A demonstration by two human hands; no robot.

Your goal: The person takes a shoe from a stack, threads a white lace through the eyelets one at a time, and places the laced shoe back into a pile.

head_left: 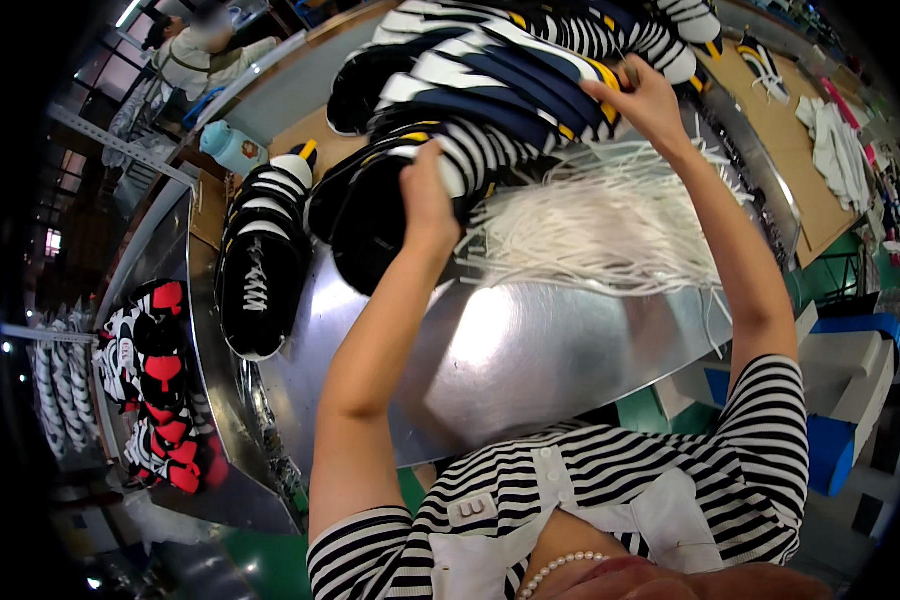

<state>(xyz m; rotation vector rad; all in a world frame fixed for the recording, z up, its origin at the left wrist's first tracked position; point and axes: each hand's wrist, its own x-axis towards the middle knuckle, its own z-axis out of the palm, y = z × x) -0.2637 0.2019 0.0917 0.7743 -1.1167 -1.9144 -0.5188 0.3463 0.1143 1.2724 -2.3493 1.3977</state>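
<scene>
Navy and white shoe uppers (500, 90), white laces (610, 222), striped black-white shirt (610, 458), turquoise bottle (233, 149)

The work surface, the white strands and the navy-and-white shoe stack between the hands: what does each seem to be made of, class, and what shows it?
Work surface: metal, smooth and satin; grey sheen and bright glare suggest it.
White strands: probably textile cord; thin, limp, tangled.
Shoe stack: perhaps fabric or synthetic leather; the panels look soft-edged and layered, but blur leaves it open.

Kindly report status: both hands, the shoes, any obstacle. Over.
Left hand at shoe stack. Right hand at its right end; both grips unclear. White laces lie nearby, apparently not blocking.
</scene>
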